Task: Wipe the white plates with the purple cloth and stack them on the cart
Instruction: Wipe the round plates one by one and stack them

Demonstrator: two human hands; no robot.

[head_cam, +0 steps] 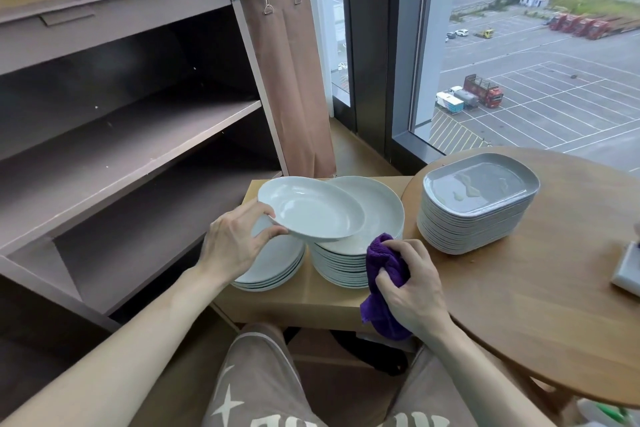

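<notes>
Head view shows the left hand (239, 243) gripping a white plate (311, 208) by its rim, tilted above two plate stacks (346, 267) on the low table (304, 302), while the right hand (412, 291) clutches the purple cloth (382, 274) beside them, near the brown cart (138, 135).

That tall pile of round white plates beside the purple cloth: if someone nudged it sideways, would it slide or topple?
Probably heavy: the pile holds many plates, so a light nudge likely won't move it. The plates look smooth and glossy, so a harder push might slide the upper ones off. They look ceramic, so probably breakable if dropped.
</notes>
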